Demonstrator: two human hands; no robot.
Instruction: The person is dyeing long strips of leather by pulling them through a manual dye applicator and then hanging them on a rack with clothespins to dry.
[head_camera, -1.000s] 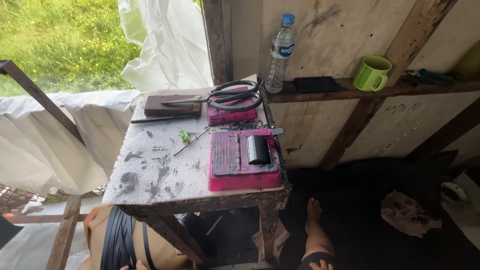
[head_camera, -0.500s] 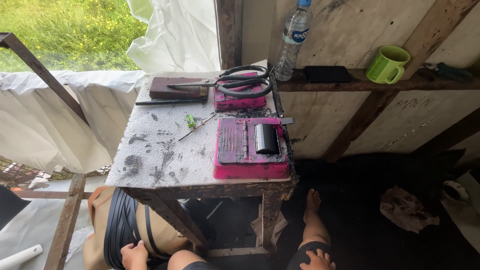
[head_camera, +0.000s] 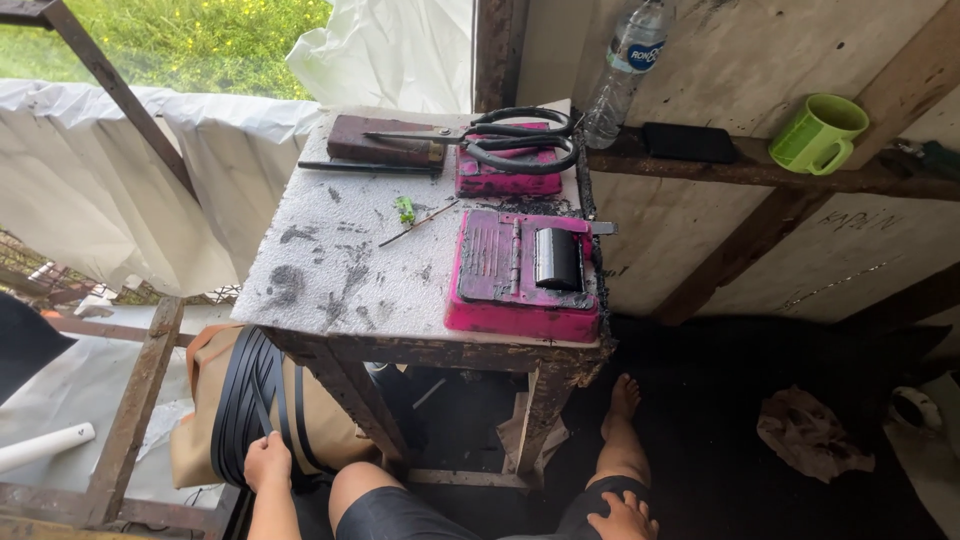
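Left hand (head_camera: 266, 462) is clamped on the black strap bundle (head_camera: 248, 400) while right hand (head_camera: 622, 516) lies flat on the knee, so those loops could easily snag the table leg (head_camera: 345, 395) just beside them.

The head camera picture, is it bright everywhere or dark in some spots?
In the head view, the grass and white sheet look bright with daylight, the floor under the table is dim, and the left hand stays sharp.

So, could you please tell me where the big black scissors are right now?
In the head view, the scissors lie at the table's far edge, handles resting on the small pink block, blades pointing left over the dark brown bar.
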